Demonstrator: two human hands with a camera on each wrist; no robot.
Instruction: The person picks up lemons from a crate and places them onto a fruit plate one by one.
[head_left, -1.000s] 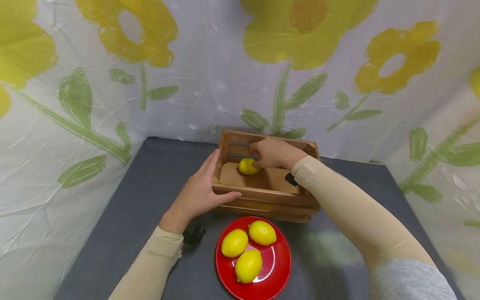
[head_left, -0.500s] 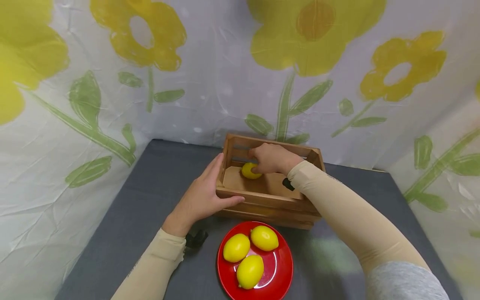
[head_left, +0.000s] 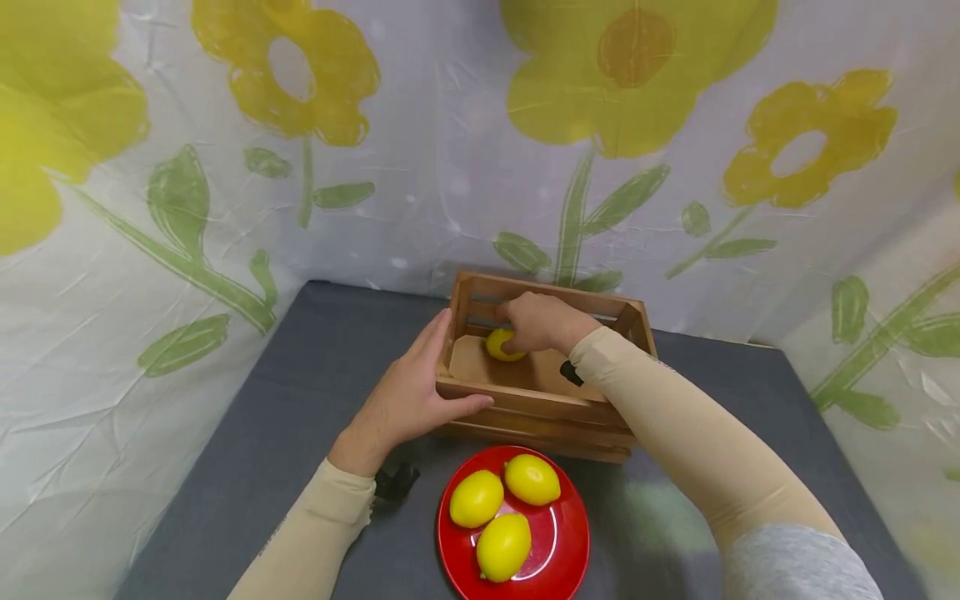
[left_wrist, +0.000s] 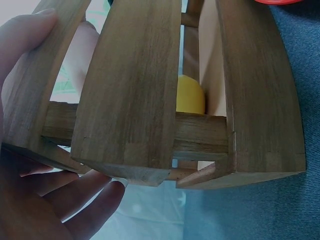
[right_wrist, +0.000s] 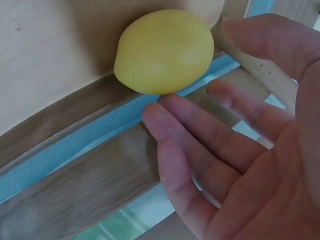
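The right hand [head_left: 542, 323], pinching the lemon [head_left: 501, 344] half a second ago, now has its grip spread, fingers [right_wrist: 200, 130] straight beside the fruit, so the lemon rests released on the wooden crate [head_left: 536, 400] floor against the far slats. The left hand [head_left: 411, 395] steadies the crate's left end, fingers flat on the wood. Free table [head_left: 300, 367] lies left; the red plate [head_left: 566, 533] with three lemons sits just before the crate.

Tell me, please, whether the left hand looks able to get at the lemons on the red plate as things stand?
Probably yes. The left hand rests on the crate's left end, holding nothing, and the three lemons lie uncovered on the red plate just nearer the person.
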